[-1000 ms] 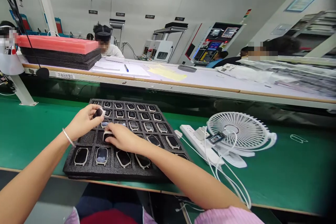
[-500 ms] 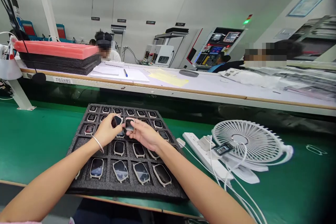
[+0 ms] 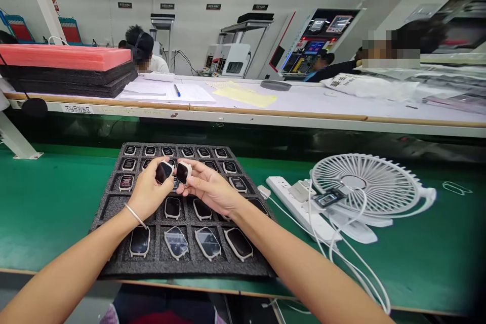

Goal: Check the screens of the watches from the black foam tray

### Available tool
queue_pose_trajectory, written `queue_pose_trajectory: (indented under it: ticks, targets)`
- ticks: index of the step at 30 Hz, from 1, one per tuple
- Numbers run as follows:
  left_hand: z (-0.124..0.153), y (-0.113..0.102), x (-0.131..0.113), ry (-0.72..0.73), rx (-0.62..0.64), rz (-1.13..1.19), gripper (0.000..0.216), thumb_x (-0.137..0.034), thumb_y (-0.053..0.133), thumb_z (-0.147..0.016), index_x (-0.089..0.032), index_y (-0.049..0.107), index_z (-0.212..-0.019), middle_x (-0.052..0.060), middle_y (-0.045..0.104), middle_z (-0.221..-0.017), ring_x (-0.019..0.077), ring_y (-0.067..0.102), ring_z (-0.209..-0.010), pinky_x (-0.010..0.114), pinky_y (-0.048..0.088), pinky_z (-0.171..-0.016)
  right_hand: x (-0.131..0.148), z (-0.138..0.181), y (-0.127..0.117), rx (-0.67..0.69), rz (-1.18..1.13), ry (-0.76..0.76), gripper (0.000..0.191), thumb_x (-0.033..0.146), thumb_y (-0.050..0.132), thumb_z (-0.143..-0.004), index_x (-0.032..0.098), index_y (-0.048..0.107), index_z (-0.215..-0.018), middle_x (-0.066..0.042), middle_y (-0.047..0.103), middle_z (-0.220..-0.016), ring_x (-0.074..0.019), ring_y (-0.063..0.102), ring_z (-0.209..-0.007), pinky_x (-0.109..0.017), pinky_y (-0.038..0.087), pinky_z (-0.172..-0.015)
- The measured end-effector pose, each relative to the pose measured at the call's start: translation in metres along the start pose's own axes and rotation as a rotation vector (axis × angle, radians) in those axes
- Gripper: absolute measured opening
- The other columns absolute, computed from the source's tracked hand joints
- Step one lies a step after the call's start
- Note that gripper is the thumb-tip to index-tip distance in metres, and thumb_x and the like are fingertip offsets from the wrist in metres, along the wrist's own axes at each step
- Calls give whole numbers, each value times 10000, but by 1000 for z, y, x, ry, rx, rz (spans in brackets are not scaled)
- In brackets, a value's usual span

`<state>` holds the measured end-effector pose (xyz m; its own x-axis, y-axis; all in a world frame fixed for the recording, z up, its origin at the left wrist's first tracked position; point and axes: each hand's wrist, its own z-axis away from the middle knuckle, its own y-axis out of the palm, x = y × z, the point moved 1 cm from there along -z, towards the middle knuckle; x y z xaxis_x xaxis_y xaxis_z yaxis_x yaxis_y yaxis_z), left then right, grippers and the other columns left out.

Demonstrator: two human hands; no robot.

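My left hand (image 3: pixel 149 188) is closed on a smartwatch case (image 3: pixel 164 172) with a dark screen and pale frame. Beside it, my right hand (image 3: pixel 207 186) grips a second smartwatch case (image 3: pixel 184 172), tilted, between thumb and fingers. Both hands are above a black foam tray (image 3: pixel 243 268), whose square pockets hold several strapless smartwatch cases. Some of these, such as a watch in the left column (image 3: pixel 126 183), have lit screens with text; nearer ones, like a watch in the front row (image 3: pixel 176 243), look dark or reflective. My hands and forearms hide some pockets.
Right of the tray lie a white power strip (image 3: pixel 281 187) with cables and a white fan (image 3: pixel 379 202) on the green bench (image 3: pixel 425 263). A raised shelf (image 3: pixel 311 106) runs behind, bearing stacked red and black foam trays (image 3: pixel 64 58) and papers. Other people sit beyond.
My view has shifted slightly, so the shelf appears higher. The watch case in my right hand has turned to a steeper tilt; both hands still hold their cases close together.
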<state>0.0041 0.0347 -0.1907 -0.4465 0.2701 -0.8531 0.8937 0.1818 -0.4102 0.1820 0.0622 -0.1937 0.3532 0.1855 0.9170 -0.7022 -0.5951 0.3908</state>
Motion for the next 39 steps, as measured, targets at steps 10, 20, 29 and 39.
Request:
queue_pose_trajectory:
  ticks: [10, 20, 29, 39]
  targets:
    - [5, -2, -6, 26, -74, 23, 379, -293, 613, -758, -194, 559, -1120, 14, 646, -901, 138, 569, -698, 261, 440, -627, -3, 6, 6, 32, -72, 20, 564, 332, 830, -749, 215, 607, -1254, 9, 701, -843, -130, 689, -723, -256, 534, -695]
    - [7, -1, -10, 65, -95, 6, 344, -248, 585, -722, -194, 576, -1061, 13, 664, -898, 156, 597, -735, 276, 468, -672, -5, 4, 2, 107, -130, -6, 504, 306, 819, -782, 211, 628, -1238, -2, 717, -847, -129, 696, -716, -241, 532, -673]
    - [8, 1, -12, 88, -66, -5, 333, -283, 574, -729, -185, 570, -1047, 19, 645, -865, 179, 601, -777, 303, 478, -719, -6, 5, 1, 136, -128, -33, 490, 291, 802, -807, 216, 597, -1247, -1, 730, -849, -136, 728, -765, -231, 551, -702]
    - [8, 1, -9, 73, -47, 3, 353, -271, 584, -733, -184, 565, -1075, 20, 644, -886, 164, 592, -768, 288, 472, -706, -6, 5, 1, 138, -121, -36, 503, 304, 808, -799, 213, 587, -1242, 4, 719, -850, -140, 730, -764, -233, 561, -695]
